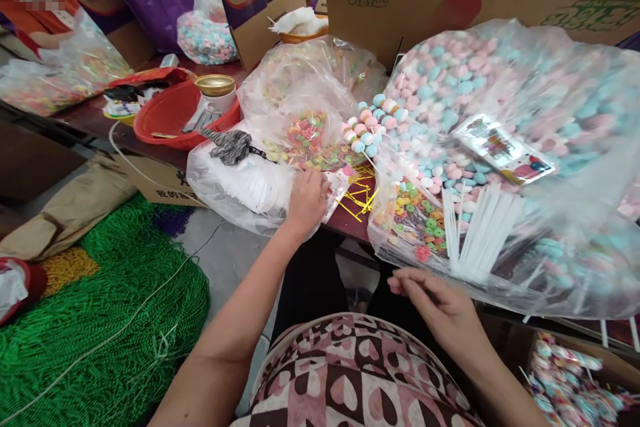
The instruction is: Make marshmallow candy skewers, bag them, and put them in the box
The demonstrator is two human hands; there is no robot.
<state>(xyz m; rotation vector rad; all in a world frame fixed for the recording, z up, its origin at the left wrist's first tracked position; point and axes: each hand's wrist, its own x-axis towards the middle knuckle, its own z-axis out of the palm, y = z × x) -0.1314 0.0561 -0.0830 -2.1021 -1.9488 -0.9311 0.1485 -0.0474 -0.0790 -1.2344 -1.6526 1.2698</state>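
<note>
My left hand point(306, 203) rests palm down at the table's front edge, beside white plastic wrappers point(257, 187) in a clear bag. Its fingers curl over colourfully printed packets point(339, 190); whatever lies under the fingertips is hidden. My right hand point(437, 303) hovers above my lap with loosely bent fingers and nothing visible in it. Nearest to it are white sticks point(487, 230) and ring-shaped candies point(423, 213) on the large clear bag. Yellow twist ties point(361, 195) lie between the bags. Skewers threaded with marshmallows point(373, 121) rest behind them.
A big bag of pink, blue and white marshmallows point(455, 73) fills the right side, with a silver printed packet point(505, 147) on top. A red basin point(170, 117) stands left. Green cord point(125, 293) heaps on the floor. A box of wrapped sweets point(565, 373) sits lower right.
</note>
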